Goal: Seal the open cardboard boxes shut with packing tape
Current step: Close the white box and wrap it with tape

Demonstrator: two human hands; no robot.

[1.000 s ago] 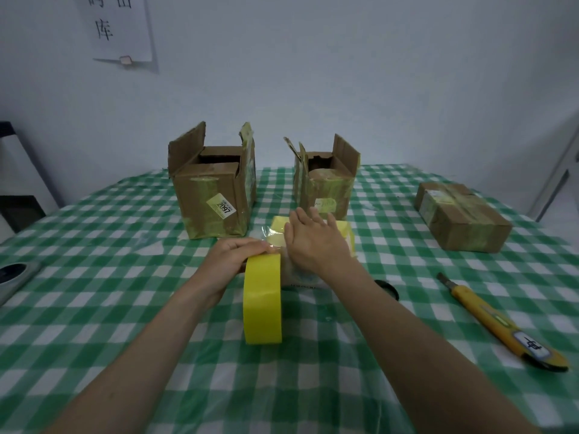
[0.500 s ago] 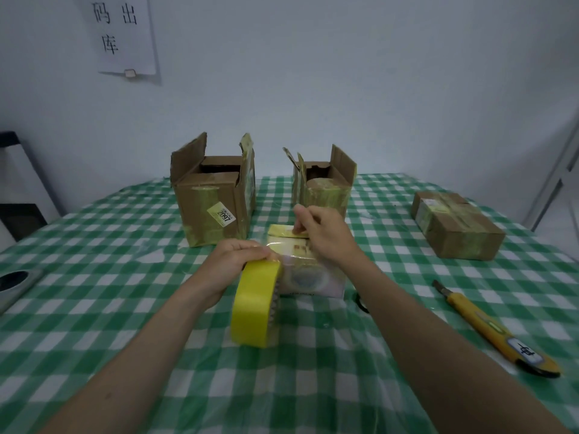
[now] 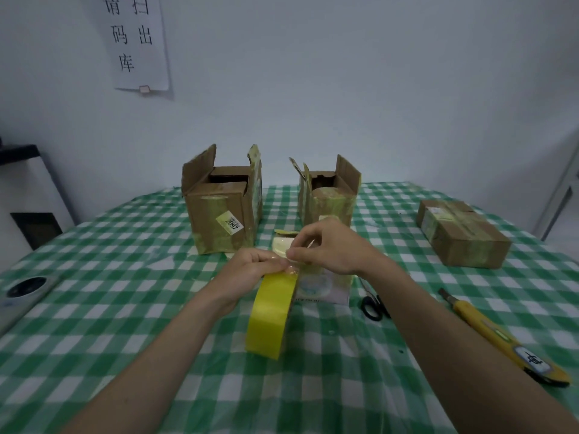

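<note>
A yellow roll of packing tape (image 3: 271,314) stands on edge at the table's middle, tilted. My left hand (image 3: 247,270) grips its top. My right hand (image 3: 332,249) pinches the clear tape end at the roll's top edge. Behind the hands sits a small pale box (image 3: 322,286), mostly hidden. Two open cardboard boxes stand further back: a larger one (image 3: 224,211) on the left with flaps up, and a smaller one (image 3: 329,195) to its right. A closed, taped box (image 3: 460,233) lies at the far right.
A yellow utility knife (image 3: 504,339) lies near the right edge of the green checked tablecloth (image 3: 125,308). Black scissors (image 3: 372,305) lie beside the pale box. A grey device (image 3: 25,292) sits at the left edge. A paper sign (image 3: 134,42) hangs on the wall.
My right hand lifted off the pale box's top and now pinches the tape end at the roll. The roll has tilted over. The view has tipped upward.
</note>
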